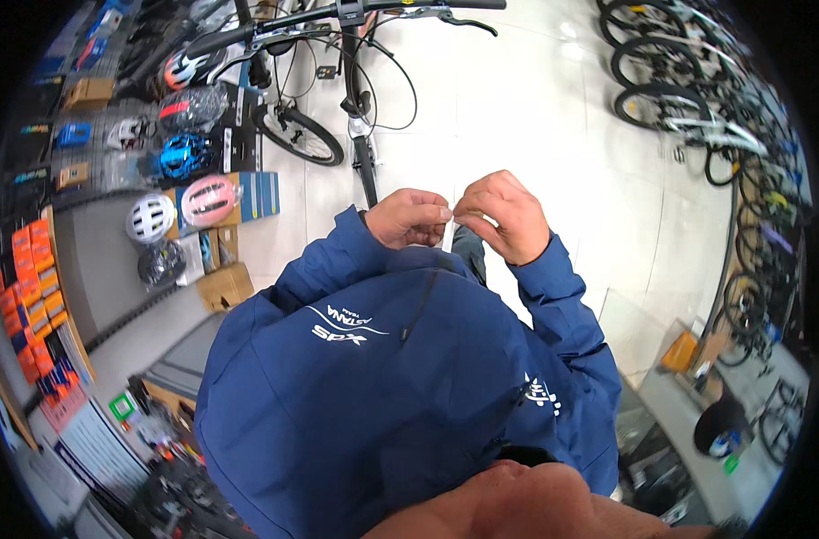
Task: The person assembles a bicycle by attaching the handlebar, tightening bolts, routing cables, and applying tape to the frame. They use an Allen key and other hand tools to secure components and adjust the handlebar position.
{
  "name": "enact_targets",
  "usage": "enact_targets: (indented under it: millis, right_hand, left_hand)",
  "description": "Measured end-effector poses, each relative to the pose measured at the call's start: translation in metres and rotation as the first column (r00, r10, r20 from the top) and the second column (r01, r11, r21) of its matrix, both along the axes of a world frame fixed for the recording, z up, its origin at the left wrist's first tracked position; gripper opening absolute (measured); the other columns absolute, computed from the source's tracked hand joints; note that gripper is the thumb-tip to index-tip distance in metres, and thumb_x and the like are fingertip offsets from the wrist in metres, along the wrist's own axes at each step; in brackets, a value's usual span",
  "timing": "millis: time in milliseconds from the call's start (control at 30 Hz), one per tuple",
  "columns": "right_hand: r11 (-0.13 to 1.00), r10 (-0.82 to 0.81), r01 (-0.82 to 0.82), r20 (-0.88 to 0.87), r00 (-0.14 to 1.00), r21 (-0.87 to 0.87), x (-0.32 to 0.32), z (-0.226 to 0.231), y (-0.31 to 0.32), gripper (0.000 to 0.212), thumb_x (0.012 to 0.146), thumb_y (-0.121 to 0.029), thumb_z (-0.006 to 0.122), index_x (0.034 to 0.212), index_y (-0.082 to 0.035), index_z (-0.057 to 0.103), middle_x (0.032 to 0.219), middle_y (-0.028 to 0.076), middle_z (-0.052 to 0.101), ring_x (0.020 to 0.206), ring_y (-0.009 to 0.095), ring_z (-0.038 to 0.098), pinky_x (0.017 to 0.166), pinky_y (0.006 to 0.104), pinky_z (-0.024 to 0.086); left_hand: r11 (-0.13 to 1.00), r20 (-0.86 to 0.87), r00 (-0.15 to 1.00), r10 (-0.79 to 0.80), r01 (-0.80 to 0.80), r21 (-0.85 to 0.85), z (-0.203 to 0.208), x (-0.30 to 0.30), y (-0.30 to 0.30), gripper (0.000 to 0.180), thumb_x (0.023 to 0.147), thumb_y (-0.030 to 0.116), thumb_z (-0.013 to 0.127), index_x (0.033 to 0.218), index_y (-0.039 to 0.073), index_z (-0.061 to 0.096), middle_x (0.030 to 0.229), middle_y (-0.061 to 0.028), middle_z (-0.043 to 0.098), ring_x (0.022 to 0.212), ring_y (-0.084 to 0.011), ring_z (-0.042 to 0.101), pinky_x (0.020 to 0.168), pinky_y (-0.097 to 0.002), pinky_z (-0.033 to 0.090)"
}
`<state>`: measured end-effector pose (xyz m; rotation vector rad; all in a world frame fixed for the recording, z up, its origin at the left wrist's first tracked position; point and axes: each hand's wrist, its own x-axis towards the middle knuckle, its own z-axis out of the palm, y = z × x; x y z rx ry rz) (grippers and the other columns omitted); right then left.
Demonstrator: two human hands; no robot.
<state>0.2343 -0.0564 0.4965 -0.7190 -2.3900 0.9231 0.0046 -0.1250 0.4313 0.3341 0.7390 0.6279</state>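
Note:
My left hand (409, 218) and my right hand (506, 216) meet in front of my chest, fingertips almost touching. Thumb and fingers are pinched together on both. Between them shows a thin whitish strip (448, 235), too small to name. Whether one hand or both grip it is hard to tell, as the fingers cover most of it. Dark blue jacket sleeves reach to both wrists. Beyond my hands stands a bicycle (351, 81), its front wheel pointing toward me and its handlebar at the top of the view.
Helmets, including a pink helmet (210, 200) and a blue helmet (186, 156), line the left shelves. Orange boxes (32, 269) stack nearer on that side. A row of bicycles (670, 99) stands on the right. A grey counter (688, 440) is at lower right.

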Motion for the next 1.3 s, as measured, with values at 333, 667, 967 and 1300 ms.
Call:
enact_targets:
  millis: [333,667,967,1300]
  right_hand:
    - [0.916,0.344,-0.347,-0.051,0.938,-0.2,0.017,-0.124,0.125,0.027,0.079,-0.005,0.082,0.104,-0.01,0.074,0.104,0.006,0.07,0.1,0.027,0.066,0.084,0.0375,0.056]
    - [0.726,0.634,-0.63,-0.086,0.768,-0.276,-0.052,-0.311,0.161,0.023,0.077,-0.007,0.083,0.098,-0.011,0.071,0.1,0.007,0.069,0.097,0.029,0.065,0.083,0.0381,0.055]
    - [0.64,0.734,-0.742,-0.126,0.668,-0.2,-0.112,-0.474,0.173,0.02,0.08,-0.001,0.075,0.097,-0.008,0.067,0.102,0.009,0.065,0.1,0.031,0.063,0.087,0.0376,0.054]
    - [0.747,0.533,-0.654,-0.48,0.697,-0.121,-0.136,-0.522,0.174,0.022,0.078,0.008,0.075,0.096,-0.002,0.068,0.1,0.011,0.067,0.091,0.026,0.067,0.083,0.0328,0.054]
  left_hand:
    - [0.986,-0.153,0.975,0.164,-0.168,-0.013,-0.086,0.042,0.052,0.024,0.103,0.027,0.064,0.109,0.003,0.066,0.089,-0.0011,0.063,0.078,-0.0107,0.058,0.076,-0.0268,0.051]
    - [0.911,-0.06,0.937,0.343,-0.348,-0.223,-0.262,0.009,0.04,0.026,0.103,0.025,0.065,0.115,0.002,0.063,0.091,0.0,0.06,0.081,-0.011,0.056,0.076,-0.025,0.048]
    - [0.821,-0.149,0.816,0.559,-0.569,-0.038,-0.427,-0.025,0.035,0.022,0.102,0.022,0.063,0.112,0.003,0.065,0.091,-0.0016,0.061,0.08,-0.0115,0.058,0.076,-0.0261,0.049]
    - [0.52,0.053,0.557,0.829,-0.801,0.298,-0.462,-0.018,0.039,0.03,0.106,0.018,0.053,0.128,-0.002,0.057,0.112,-0.0089,0.068,0.101,-0.016,0.068,0.093,-0.0328,0.055]
